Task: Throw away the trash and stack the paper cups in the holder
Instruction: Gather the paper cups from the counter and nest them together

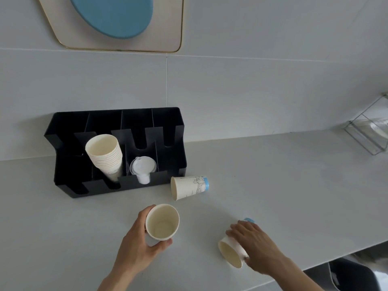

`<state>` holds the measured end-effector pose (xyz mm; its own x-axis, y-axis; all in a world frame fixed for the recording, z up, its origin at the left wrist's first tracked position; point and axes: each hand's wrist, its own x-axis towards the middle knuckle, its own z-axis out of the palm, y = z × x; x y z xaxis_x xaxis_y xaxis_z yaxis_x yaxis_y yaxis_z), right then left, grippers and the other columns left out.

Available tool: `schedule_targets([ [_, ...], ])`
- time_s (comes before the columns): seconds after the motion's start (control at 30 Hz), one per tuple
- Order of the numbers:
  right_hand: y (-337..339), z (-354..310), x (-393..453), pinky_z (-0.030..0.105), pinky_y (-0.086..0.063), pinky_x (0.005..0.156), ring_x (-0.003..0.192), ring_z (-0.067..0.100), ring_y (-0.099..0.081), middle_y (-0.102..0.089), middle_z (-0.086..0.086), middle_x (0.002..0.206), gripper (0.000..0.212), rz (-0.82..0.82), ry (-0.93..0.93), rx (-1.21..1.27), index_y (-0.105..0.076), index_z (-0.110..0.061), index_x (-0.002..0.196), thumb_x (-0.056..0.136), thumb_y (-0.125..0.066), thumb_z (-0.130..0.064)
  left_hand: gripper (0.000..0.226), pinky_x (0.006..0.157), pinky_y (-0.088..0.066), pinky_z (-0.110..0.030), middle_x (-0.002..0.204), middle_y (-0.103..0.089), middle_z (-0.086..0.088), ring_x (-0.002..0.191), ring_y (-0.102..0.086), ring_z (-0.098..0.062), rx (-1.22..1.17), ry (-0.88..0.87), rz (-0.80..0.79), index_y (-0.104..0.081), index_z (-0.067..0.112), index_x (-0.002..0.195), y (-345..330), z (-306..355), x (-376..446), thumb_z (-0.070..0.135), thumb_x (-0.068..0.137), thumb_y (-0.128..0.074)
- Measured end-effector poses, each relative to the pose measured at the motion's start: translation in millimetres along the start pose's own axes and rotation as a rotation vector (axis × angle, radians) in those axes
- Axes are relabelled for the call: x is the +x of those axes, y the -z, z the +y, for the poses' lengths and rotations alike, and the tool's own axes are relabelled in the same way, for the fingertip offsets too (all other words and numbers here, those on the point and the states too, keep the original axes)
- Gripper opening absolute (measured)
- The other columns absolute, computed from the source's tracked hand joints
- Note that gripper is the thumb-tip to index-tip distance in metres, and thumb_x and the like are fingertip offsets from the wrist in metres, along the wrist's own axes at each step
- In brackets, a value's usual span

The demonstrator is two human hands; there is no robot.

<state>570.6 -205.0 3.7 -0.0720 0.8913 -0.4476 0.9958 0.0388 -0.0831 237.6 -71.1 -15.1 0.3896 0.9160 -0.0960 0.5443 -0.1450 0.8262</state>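
Observation:
My left hand [137, 242] grips an upright, empty paper cup [162, 222] just above the grey counter. Lying on its side, mouth toward me, is a second paper cup [231, 250], and my right hand [255, 246] is closed over it from above. A third cup [189, 187] with a blue base lies on its side between my hands and the holder. The black cup holder [168, 122] stands against the wall with a stack of nested cups [105, 156] in one slot and clear plastic lids [142, 166] in the slot beside it.
A clear acrylic rack [369, 131] sits at the far right of the counter [273, 175]. A dark bin or chair [346, 274] shows below the counter's front edge at bottom right. A framed blue-and-cream panel [117, 22] hangs on the wall above.

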Motion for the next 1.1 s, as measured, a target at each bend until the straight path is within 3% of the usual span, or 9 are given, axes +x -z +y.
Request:
schedule_targets([
  [0.07,-2,-1,6,0.031,-0.047,0.108,0.125,0.019,-0.061,-0.063,-0.01,0.131,0.087,0.088,0.002,0.03,-0.056,-0.031,0.133,0.053,-0.09,-0.035,0.097,0.088,-0.057,-0.03,0.131,-0.055,0.029,0.111,-0.059,0.0,0.005,-0.002,0.001,-0.036,0.048,0.138,0,1,0,0.058,0.059,-0.091],
  [0.17,15,-10,18,0.029,-0.036,0.114,0.137,0.017,-0.048,-0.053,-0.01,0.146,0.084,0.231,-0.007,0.115,-0.045,-0.028,0.147,0.072,-0.083,-0.041,0.097,0.086,-0.053,-0.024,0.129,-0.053,0.034,0.112,-0.058,0.001,0.012,0.003,0.005,-0.036,0.048,0.138,0,2,-1,0.058,0.059,-0.09],
  [0.27,44,-22,33,0.031,-0.045,0.105,0.128,0.017,-0.053,-0.056,-0.012,0.141,0.084,0.412,-0.031,0.259,-0.047,-0.028,0.143,0.071,-0.086,-0.045,0.096,0.084,-0.049,-0.02,0.129,-0.053,0.033,0.112,-0.058,-0.001,0.016,0.004,0.011,-0.035,0.048,0.138,1,4,-3,0.058,0.06,-0.09],
  [0.37,78,-43,46,0.027,-0.045,0.087,0.115,0.014,-0.057,-0.061,-0.016,0.13,0.081,0.559,-0.043,0.479,-0.05,-0.032,0.136,0.067,-0.091,-0.043,0.095,0.088,-0.05,-0.022,0.132,-0.054,0.03,0.115,-0.058,-0.001,0.006,0.013,0.031,-0.036,0.05,0.137,3,5,-4,0.057,0.06,-0.089],
  [0.53,130,-90,61,0.016,-0.05,0.089,0.11,0.005,-0.062,-0.062,-0.019,0.124,0.074,0.708,0.049,0.789,-0.055,-0.031,0.131,0.069,-0.093,-0.039,0.098,0.097,-0.051,-0.029,0.14,-0.049,0.03,0.122,-0.054,0.001,0.004,0.037,0.082,-0.036,0.045,0.142,6,2,-6,0.058,0.06,-0.088],
  [0.63,143,-117,65,0.009,-0.049,0.088,0.111,0.006,-0.064,-0.066,-0.019,0.121,0.07,0.701,0.122,0.902,-0.057,-0.028,0.131,0.071,-0.094,-0.037,0.099,0.099,-0.052,-0.031,0.14,-0.05,0.03,0.123,-0.054,0.002,0.0,0.048,0.096,-0.034,0.046,0.143,9,2,-6,0.059,0.06,-0.086],
  [0.87,123,-153,78,0.025,-0.057,0.094,0.115,0.007,-0.064,-0.067,-0.02,0.119,0.069,0.555,0.194,1.001,-0.057,-0.032,0.131,0.072,-0.093,-0.039,0.088,0.087,-0.058,-0.028,0.122,-0.061,0.027,0.109,-0.063,-0.004,-0.009,0.088,0.101,-0.036,0.05,0.132,16,0,-6,0.06,0.06,-0.085],
  [1.1,111,-156,85,0.021,-0.055,0.095,0.114,0.005,-0.065,-0.068,-0.022,0.118,0.069,0.515,0.187,1.023,-0.057,-0.034,0.13,0.071,-0.092,-0.041,0.085,0.087,-0.057,-0.02,0.12,-0.061,0.03,0.108,-0.063,0.0,-0.001,0.073,0.108,-0.036,0.051,0.13,19,1,-1,0.062,0.06,-0.084],
])
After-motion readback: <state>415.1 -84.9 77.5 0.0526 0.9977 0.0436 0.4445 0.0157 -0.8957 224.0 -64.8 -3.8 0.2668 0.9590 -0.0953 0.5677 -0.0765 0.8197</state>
